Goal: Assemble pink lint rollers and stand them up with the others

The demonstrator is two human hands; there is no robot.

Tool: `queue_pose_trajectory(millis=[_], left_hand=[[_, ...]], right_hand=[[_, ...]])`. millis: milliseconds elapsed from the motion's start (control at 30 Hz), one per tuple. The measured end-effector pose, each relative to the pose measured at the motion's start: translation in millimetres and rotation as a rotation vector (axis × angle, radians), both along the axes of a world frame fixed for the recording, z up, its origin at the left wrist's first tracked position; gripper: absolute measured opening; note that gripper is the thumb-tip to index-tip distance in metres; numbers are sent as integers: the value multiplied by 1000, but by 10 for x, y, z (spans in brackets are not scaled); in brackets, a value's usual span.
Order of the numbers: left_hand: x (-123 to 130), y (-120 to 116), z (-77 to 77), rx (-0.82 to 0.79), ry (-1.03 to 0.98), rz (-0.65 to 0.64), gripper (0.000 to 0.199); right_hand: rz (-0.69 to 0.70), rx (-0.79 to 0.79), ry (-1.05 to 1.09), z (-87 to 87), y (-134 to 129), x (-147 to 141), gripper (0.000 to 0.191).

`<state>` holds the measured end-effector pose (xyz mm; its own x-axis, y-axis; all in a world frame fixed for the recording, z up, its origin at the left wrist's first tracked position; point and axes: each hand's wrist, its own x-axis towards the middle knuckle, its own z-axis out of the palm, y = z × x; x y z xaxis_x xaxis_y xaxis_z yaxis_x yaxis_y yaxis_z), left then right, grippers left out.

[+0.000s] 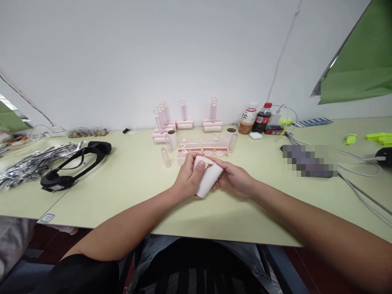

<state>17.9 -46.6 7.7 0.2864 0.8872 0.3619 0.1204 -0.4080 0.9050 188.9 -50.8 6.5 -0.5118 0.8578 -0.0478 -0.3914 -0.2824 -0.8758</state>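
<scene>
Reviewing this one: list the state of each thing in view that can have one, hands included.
white roll: tilted, held in both hands, a flap seemingly lifted near its upper end
left hand: closed on the roll
right hand: closed on the roll
brown-drink bottle: upright, white cap on
cola bottle: upright, red cap on
small white case: lying flat, seemingly shut
black headset: lying down, not held

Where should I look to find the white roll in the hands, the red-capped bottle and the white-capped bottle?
White roll (pixel 210 180): head view, middle of its side.
Red-capped bottle (pixel 262 119): head view, on its label.
White-capped bottle (pixel 248 117): head view, on its label.
</scene>
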Motion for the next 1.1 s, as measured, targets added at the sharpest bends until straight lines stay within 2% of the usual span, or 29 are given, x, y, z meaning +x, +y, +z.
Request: queue_pose_trajectory(millis=[100, 200, 367, 467, 567, 733, 867, 967, 1033, 1100], left_hand=[[-57, -19, -54, 251, 49, 32, 46], [-102, -8, -122, 375, 102, 16, 52], [-110, 12, -170, 476, 122, -23, 51], [-91, 15, -143, 612, 113, -23, 44], [-68, 17, -95, 731, 82, -92, 37], [-70, 16, -9, 794, 34, -191, 34], [-134, 25, 60, 883, 139, -200, 24], [-187, 50, 106, 898, 220, -222, 25], [-209, 69, 127, 891, 248, -189, 25], [-216, 80, 137, 877, 256, -94, 24]], right_hand=[[126, -11, 75, -3, -56, 2, 44], [219, -33, 131, -9, -122, -19, 53], [269, -24, 188, 10, -179, -45, 51], [290, -30, 182, 0, -194, -59, 47], [267, -4, 166, -19, -201, -79, 42], [237, -23, 123, -12, -189, -95, 42], [248, -45, 74, -13, -169, -98, 44], [279, -61, 36, -32, -163, -115, 52], [271, -73, 13, -46, -172, -138, 59], [208, -57, -7, -56, -192, -165, 60]])
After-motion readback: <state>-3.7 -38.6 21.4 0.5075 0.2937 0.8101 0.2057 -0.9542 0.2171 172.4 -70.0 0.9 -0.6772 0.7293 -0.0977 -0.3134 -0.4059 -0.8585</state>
